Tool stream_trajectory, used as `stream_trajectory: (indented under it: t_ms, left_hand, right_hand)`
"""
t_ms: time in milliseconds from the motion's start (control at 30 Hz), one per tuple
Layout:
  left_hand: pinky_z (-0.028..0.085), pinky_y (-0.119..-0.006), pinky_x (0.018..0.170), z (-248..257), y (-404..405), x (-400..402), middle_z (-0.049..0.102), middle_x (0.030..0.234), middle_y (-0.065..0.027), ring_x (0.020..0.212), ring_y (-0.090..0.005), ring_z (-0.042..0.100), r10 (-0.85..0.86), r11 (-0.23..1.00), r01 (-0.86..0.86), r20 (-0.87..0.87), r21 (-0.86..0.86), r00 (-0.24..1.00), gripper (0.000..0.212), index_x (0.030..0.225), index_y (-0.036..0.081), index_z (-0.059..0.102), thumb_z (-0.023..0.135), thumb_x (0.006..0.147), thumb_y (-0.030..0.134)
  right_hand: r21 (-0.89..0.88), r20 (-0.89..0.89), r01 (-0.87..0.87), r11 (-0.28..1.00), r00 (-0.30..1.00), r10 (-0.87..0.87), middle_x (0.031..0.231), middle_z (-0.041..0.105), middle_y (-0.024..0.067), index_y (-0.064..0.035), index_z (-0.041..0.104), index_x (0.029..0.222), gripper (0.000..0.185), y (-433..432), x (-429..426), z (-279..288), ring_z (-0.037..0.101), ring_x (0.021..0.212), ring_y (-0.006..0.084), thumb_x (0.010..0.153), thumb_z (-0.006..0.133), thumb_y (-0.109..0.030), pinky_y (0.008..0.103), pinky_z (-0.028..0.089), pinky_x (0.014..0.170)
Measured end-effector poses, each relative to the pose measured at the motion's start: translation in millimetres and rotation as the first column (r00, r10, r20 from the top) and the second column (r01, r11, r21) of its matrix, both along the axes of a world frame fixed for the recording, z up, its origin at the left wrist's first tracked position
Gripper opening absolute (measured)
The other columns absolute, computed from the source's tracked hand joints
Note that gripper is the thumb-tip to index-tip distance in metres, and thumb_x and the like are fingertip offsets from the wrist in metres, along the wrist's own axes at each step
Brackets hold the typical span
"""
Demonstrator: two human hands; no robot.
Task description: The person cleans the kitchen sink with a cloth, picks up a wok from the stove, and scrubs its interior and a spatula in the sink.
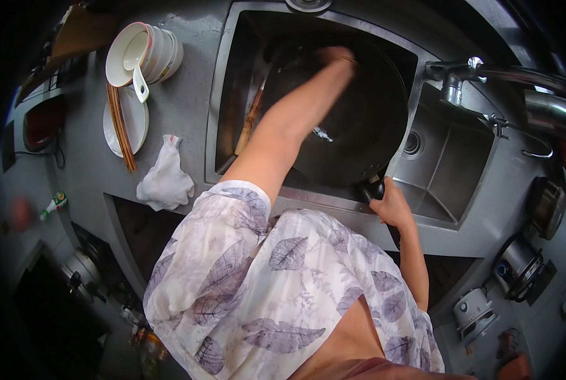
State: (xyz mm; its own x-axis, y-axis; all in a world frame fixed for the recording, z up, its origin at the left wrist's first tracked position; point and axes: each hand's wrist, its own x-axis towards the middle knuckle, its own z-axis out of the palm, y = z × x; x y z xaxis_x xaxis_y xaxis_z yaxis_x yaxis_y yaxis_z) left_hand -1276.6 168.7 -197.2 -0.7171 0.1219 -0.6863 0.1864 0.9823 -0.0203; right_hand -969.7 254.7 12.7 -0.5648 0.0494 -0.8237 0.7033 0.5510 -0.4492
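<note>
A large dark wok [359, 114] lies tilted in the bigger basin of a steel sink [221, 95]. My right hand [393, 204], at the basin's near edge, is closed around the wok's black handle [374, 190]. Reaching across the wok, my left hand [336, 56] is at its far inner side; it is motion-blurred, and whether it holds anything cannot be made out. A bright patch [322, 134] shows on the wok's dark surface beside my left forearm. Left of that arm, a wooden-handled tool [252, 116] leans in the basin, its far end unclear.
Stacked bowls [169, 54] with a white spoon [140, 83], a plate [142, 118] bearing wooden chopsticks [120, 128], and a crumpled white cloth [166, 178] lie on the left counter. A chrome faucet [454, 78] stands beside the smaller basin [446, 161] at right.
</note>
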Motion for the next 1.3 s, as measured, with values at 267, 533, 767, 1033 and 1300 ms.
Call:
stream_trajectory:
  t_ms: [267, 533, 767, 1033, 1300]
  left_hand:
    - [0.043, -0.051, 0.071, 62, -19, 231, 0.043, 0.104, -0.0236, 0.087, -0.0449, 0.052, -0.027, 0.538, -0.077, 0.109, 0.84, 0.994, 0.023, 0.103, 0.002, 0.036, 0.042, 0.087, 0.019]
    - [0.051, -0.043, 0.071, -19, -151, 125, 0.045, 0.104, -0.0206, 0.077, -0.0341, 0.061, -0.379, 0.827, 0.46, -0.284, 0.324, 0.881, 0.02, 0.101, 0.004, 0.049, 0.047, 0.081, 0.007]
    - [0.043, -0.042, 0.08, 41, -54, 183, 0.044, 0.103, -0.0202, 0.095, -0.0388, 0.048, -0.027, 0.365, 0.209, -0.214, 0.907, 0.976, 0.026, 0.102, 0.002, 0.047, 0.056, 0.079, 0.01]
    - [0.051, -0.043, 0.071, 19, 0, 102, 0.047, 0.11, -0.0233, 0.088, -0.0354, 0.058, -0.016, 0.612, 0.34, -0.419, 0.714, 0.908, 0.024, 0.104, 0.002, 0.047, 0.043, 0.082, 0.01]
    - [0.048, -0.047, 0.075, -22, -95, 135, 0.043, 0.111, -0.0236, 0.098, -0.0386, 0.053, 0.28, 0.898, -0.202, -0.153, 0.39, 0.948, 0.028, 0.108, 0.003, 0.042, 0.05, 0.081, 0.01]
  right_hand:
    - [0.012, 0.021, 0.013, 1.0, 1.0, -0.014, 0.066, 0.055, 0.0234, 0.0092, 0.037, 0.092, 0.034, 3, 0, -1, 0.056, 0.043, 0.0273, 0.067, 0.055, -0.006, 0.0379, 0.044, 0.039]
    - [0.032, 0.033, 0.003, 0.999, 0.999, -0.004, 0.067, 0.055, 0.0232, 0.0096, 0.038, 0.093, 0.035, 5, -1, -2, 0.056, 0.043, 0.0263, 0.067, 0.055, -0.006, 0.0367, 0.044, 0.039]
    - [0.022, 0.018, 0.008, 1.0, 1.0, -0.008, 0.063, 0.054, 0.0215, 0.0095, 0.037, 0.094, 0.036, 4, 1, 0, 0.055, 0.042, 0.0256, 0.067, 0.055, -0.007, 0.0369, 0.043, 0.038]
    - [0.032, 0.054, 0.011, 0.999, 0.998, -0.013, 0.063, 0.054, 0.0207, 0.0095, 0.037, 0.095, 0.037, 0, -2, 2, 0.054, 0.041, 0.0251, 0.067, 0.055, -0.006, 0.0362, 0.043, 0.038]
    - [0.024, 0.05, 0.036, 0.999, 0.998, -0.037, 0.065, 0.054, 0.0208, 0.0101, 0.037, 0.096, 0.038, 7, 0, 2, 0.054, 0.041, 0.0247, 0.067, 0.055, -0.006, 0.0358, 0.043, 0.039]
